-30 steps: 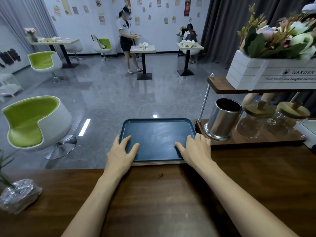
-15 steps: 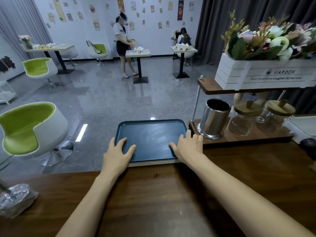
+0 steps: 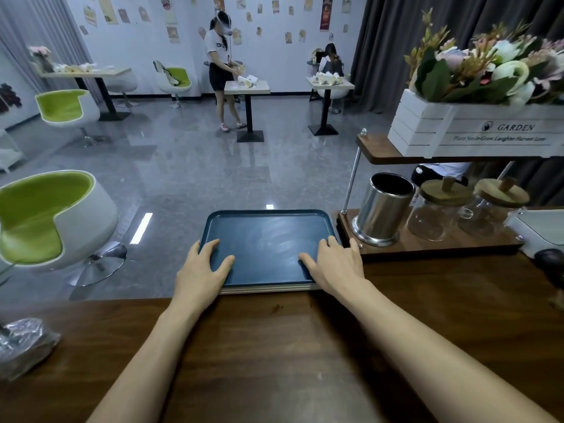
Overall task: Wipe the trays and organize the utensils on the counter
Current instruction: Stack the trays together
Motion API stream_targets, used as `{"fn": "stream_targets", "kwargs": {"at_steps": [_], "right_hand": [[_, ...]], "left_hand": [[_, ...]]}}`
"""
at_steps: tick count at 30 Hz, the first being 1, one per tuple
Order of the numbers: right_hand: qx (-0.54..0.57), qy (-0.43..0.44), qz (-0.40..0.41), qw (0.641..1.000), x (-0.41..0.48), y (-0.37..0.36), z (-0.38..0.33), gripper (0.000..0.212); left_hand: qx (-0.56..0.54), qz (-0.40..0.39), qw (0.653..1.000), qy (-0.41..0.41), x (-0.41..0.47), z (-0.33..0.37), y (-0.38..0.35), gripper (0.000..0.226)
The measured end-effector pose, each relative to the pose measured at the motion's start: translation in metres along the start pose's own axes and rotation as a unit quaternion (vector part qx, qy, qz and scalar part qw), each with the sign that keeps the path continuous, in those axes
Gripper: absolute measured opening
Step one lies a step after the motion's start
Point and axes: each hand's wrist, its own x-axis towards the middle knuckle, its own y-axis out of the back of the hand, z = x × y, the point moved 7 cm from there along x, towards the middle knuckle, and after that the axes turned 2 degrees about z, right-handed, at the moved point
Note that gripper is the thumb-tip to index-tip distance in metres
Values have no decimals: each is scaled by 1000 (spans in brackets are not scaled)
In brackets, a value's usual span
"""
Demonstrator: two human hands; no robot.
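Left hand [image 3: 201, 270] lies flat, fingers spread, on the near left corner of the tray [image 3: 268, 239]. Right hand [image 3: 332, 264] lies likewise on the near right corner. Neither clasps it. The tray tops a stack at the far edge of the counter [image 3: 274, 346], just beside a metal cup [image 3: 381, 209].

**Worktop and its load**

The dark wooden worktop [image 3: 274, 361] is carrying a stack of blue trays [image 3: 268, 242] at its far edge, seemingly jutting past it. A wooden rack [image 3: 457, 244] is standing just right of the stack, a white box [image 3: 543, 228] is sitting beyond that, and crinkled plastic wrap [image 3: 24, 343] is lying far left.
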Motion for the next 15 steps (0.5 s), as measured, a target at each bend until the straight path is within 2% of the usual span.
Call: {"fn": "stream_targets", "kwargs": {"at_steps": [7,10,15], "right_hand": [[23,4,4,1000,-3,3,-2,66],[80,44,27,995,-19,5,-4,58],[193,41,-16,980,-50,-11,-6,73]], "left_hand": [[-20,16,1000,0,0,6,5,57],[-70,61,996,0,-15,5,13,56],[-106,96,990,17,-31,3,8,60]]}}
